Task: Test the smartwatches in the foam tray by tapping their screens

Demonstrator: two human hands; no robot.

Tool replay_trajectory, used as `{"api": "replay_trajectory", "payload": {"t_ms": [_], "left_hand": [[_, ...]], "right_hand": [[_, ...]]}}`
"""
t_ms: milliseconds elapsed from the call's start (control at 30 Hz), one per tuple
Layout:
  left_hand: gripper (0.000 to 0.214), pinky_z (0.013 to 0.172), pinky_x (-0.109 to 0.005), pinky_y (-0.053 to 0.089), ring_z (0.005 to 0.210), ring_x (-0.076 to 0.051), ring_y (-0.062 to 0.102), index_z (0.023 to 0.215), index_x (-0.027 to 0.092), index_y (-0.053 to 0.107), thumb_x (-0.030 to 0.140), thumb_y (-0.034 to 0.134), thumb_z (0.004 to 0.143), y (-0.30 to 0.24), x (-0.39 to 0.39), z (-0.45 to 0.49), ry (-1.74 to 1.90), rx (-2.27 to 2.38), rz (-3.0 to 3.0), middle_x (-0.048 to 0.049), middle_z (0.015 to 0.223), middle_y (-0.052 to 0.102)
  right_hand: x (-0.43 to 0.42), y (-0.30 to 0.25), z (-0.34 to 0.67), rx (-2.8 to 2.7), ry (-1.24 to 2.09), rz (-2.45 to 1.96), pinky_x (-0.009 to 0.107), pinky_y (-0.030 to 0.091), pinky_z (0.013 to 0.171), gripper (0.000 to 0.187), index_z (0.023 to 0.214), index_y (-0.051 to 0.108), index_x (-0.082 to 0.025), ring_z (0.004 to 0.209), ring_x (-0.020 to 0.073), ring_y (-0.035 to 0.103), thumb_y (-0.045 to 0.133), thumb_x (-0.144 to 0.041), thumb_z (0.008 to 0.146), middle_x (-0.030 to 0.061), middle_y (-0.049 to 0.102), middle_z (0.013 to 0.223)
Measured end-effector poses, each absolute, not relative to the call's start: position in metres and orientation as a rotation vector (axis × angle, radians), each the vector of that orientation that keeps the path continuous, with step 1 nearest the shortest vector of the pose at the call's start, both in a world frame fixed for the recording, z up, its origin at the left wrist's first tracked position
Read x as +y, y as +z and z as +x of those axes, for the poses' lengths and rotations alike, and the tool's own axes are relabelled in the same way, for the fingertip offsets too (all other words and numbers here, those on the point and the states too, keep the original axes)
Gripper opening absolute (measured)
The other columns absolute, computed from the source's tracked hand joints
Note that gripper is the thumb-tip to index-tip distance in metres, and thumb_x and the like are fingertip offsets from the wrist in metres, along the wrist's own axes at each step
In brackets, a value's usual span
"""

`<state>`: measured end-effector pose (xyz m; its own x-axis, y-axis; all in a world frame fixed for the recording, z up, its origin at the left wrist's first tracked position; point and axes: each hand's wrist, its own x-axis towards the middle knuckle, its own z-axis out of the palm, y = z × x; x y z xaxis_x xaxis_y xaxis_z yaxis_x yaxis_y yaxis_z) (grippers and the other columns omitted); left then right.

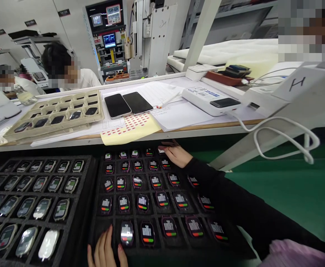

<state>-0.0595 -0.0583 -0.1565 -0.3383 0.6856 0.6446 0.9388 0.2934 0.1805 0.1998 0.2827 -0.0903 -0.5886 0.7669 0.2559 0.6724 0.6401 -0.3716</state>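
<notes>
Two black foam trays lie before me. The right tray [95, 207] holds several smartwatch bodies with lit screens. My right hand [176, 152] reaches over it to the far row, its fingertips curled on the watch [161, 150] at the far right corner. My left hand [106, 251] rests at the tray's near edge with fingers stretched flat, next to a lit watch [126, 233]. The left tray [86, 174] carries more watches.
A raised shelf holds a beige tray [98, 116] of watches, two dark phones [127, 104], a yellow sheet [148, 129] of red dot stickers, papers and a white device [204, 100] with a looping cable. A white angled stand [290, 111] crosses the right. Other people sit at back left.
</notes>
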Motion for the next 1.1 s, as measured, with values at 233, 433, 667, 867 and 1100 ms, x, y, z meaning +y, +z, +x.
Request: {"api": "replay_trajectory", "payload": {"t_ms": [233,433,667,867,1100], "left_hand": [[0.035,0.112,-0.051,0.034,0.095,-0.025,0.066,0.122,0.017,0.061,0.029,0.046,0.093,-0.158,-0.058,-0.059,-0.828,-2.107,-1.425,-0.0118,0.103,0.071],[0.035,0.113,-0.052,0.031,0.095,-0.025,0.066,0.122,0.014,0.059,0.026,0.045,0.092,-0.155,-0.06,-0.06,-0.768,-2.085,-1.471,-0.0133,0.103,0.071],[0.034,0.114,-0.05,0.031,0.096,-0.025,0.066,0.121,0.014,0.06,0.024,0.046,0.092,-0.155,-0.061,-0.061,-0.788,-2.081,-1.483,-0.0124,0.104,0.072],[0.034,0.116,-0.048,0.028,0.097,-0.024,0.065,0.12,0.013,0.06,0.024,0.046,0.091,-0.155,-0.062,-0.061,-0.788,-2.071,-1.493,-0.0126,0.103,0.072],[0.033,0.118,-0.046,0.023,0.099,-0.023,0.063,0.119,0.012,0.06,0.022,0.044,0.092,-0.151,-0.062,-0.062,-0.751,-2.08,-1.529,-0.0117,0.103,0.072]], "right_hand": [[0.283,-0.081,0.165,-2.536,0.407,-0.999,0.055,0.019,0.121,0.044,0.118,0.071,-0.022,0.129,0.0273,0.052,0.03,-0.021,0.102,0.0044,0.07,0.12],[0.284,-0.082,0.121,-2.587,0.464,-0.89,0.053,0.016,0.121,0.041,0.117,0.072,-0.02,0.129,0.0254,0.051,0.033,-0.02,0.103,0.0051,0.069,0.121],[0.291,-0.097,0.091,-2.592,0.48,-0.912,0.056,0.018,0.12,0.041,0.117,0.071,-0.022,0.129,0.0254,0.051,0.033,-0.019,0.103,0.0059,0.07,0.119],[0.293,-0.098,0.085,-2.608,0.49,-0.902,0.06,0.017,0.119,0.04,0.115,0.072,-0.02,0.127,0.0274,0.053,0.034,-0.02,0.102,0.0073,0.07,0.118],[0.288,-0.091,0.07,-2.593,0.528,-0.854,0.055,0.018,0.12,0.042,0.113,0.072,-0.019,0.126,0.0264,0.054,0.032,-0.017,0.102,0.0061,0.069,0.121]]}}
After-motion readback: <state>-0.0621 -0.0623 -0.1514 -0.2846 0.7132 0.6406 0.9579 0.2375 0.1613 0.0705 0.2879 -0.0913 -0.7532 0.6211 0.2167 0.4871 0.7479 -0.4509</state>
